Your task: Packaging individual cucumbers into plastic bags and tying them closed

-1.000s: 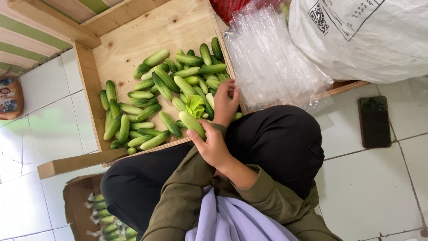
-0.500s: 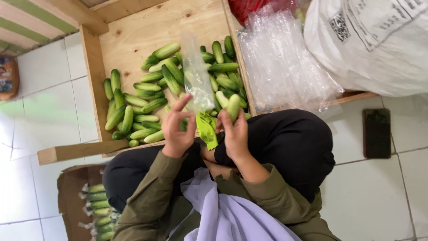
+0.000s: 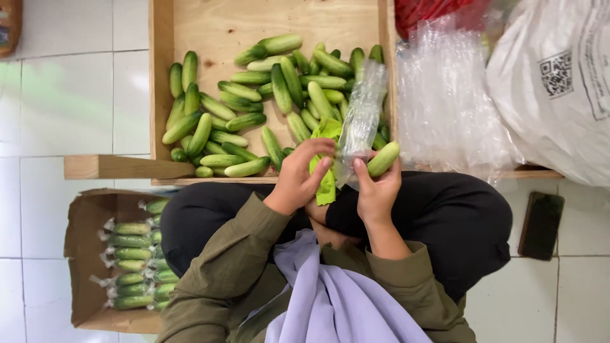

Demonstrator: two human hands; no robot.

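- The right hand (image 3: 378,194) has its fingers curled round 1 cucumber (image 3: 384,159), which pokes out up and to the right of the fist, while the thumb pins the lower edge of a clear plastic sleeve (image 3: 360,121).
- The left hand (image 3: 300,176) is partly closed, fingertips pinching at the mouth of that same sleeve, with a bright green cloth or wrapper (image 3: 326,166) bunched between the 2 hands; what exactly it is, I cannot tell.
- The sleeve stands up limp and crinkled above the hands. It looks thin, light and floppy, likely slippery against itself, so the mouth is best held at its 2 edges and kept apart.
- The cucumber looks firm and smooth, light enough for 1 hand; a grip round its middle, as here, seems safest, since its skin may slide.
- Just beyond the hands, a wooden tray (image 3: 162,82) holds a loose heap of cucumbers (image 3: 267,101).
- To the right of the tray lies a stack of clear bags (image 3: 445,108), beside a big white sack (image 3: 559,82).
- By the left knee, a cardboard box (image 3: 86,254) holds wrapped cucumbers (image 3: 133,263).
- A dark phone (image 3: 541,225) lies on the tiled floor (image 3: 76,95).
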